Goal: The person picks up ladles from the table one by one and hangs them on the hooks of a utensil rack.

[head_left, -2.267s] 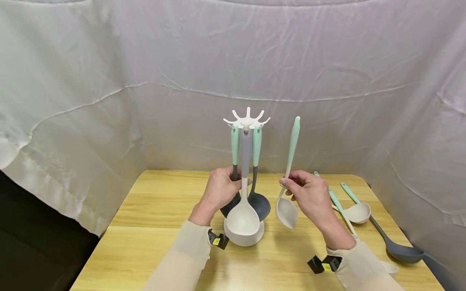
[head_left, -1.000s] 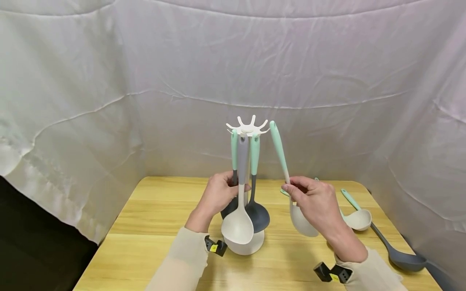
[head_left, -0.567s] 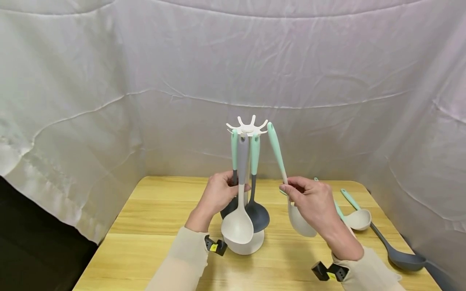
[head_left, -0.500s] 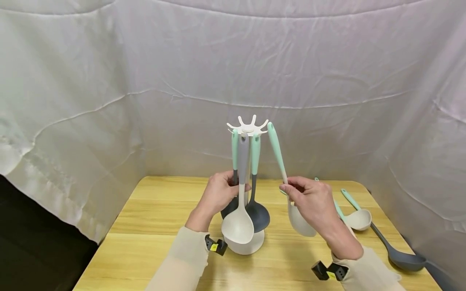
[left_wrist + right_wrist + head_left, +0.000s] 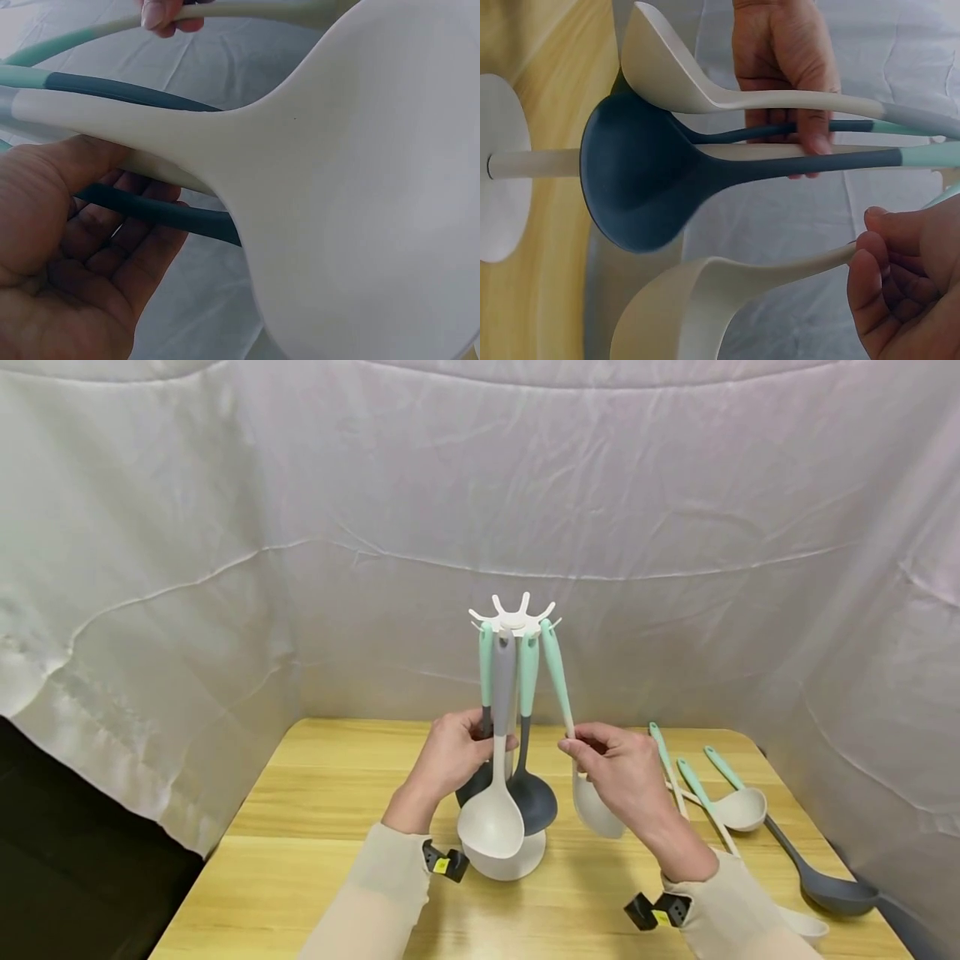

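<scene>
White stand (image 5: pixel 513 621): upright on the wooden tabletop (image 5: pixel 322 877), its pronged crown on top; the landmark for every place below.
Mint-handled white ladle (image 5: pixel 596 810): raised just right of the stand, handle end up and leaning towards the crown, bowl above the tabletop; whether its hole has caught a prong cannot be told.
Right hand (image 5: pixel 618 770): right of the stand, pinching that ladle's pale shaft below the mint part between thumb and fingers.
Left hand (image 5: pixel 450 752): wrapped round the stand's pole, behind the grey-handled ladle (image 5: pixel 491 822).
Hung neighbours: the grey-handled ladle at the stand's front, one dark ladle (image 5: pixel 532 804) front-right, another (image 5: pixel 472 785) front-left, partly hidden.
Loose utensils: farther right of the stand, among them a pale ladle (image 5: pixel 741 810) and a dark-bowled ladle (image 5: pixel 836 892).
Good handling: the seating seems best done with the pole braced, the hole lined up with a prong at the stand's right, and the bowl kept off the dark neighbour.
Release: best left until the handle bears the weight.
</scene>
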Demonstrator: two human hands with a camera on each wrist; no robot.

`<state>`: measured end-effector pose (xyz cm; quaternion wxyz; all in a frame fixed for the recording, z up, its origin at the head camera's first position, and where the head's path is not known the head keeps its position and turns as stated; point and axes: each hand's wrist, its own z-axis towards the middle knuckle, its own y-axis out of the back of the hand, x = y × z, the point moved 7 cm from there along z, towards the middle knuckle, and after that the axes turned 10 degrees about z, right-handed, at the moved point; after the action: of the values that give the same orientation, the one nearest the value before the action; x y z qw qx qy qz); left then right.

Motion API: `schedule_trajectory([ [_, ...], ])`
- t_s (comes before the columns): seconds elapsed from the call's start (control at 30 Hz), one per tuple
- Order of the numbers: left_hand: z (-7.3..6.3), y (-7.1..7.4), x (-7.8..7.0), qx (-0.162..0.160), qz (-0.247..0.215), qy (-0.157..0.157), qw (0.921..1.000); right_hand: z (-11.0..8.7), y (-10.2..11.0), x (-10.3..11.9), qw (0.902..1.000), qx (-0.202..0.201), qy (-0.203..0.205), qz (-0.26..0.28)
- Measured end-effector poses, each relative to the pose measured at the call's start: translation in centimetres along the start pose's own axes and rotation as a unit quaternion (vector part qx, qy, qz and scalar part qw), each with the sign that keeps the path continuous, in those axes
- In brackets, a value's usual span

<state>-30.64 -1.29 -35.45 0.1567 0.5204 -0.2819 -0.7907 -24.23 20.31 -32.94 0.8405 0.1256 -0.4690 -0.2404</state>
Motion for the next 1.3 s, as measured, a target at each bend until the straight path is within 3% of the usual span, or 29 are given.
schedule_trajectory([
  [0.2,0.0,-0.1,0.2,-0.001,0.006,0.004,1.0000,0.1,-0.9,-0.5,0.9998,0.002,-0.016,0.014],
  [0.53,0.1,-0.1,0.1,0.002,0.002,0.012,0.9999,0.9,-1.9,-0.6,0.9999,0.004,-0.002,0.015],
  [1.3,0.2,-0.1,0.1,0.001,-0.009,0.001,1.0000,2.1,-2.6,-1.3,0.9997,0.016,-0.003,0.018],
])
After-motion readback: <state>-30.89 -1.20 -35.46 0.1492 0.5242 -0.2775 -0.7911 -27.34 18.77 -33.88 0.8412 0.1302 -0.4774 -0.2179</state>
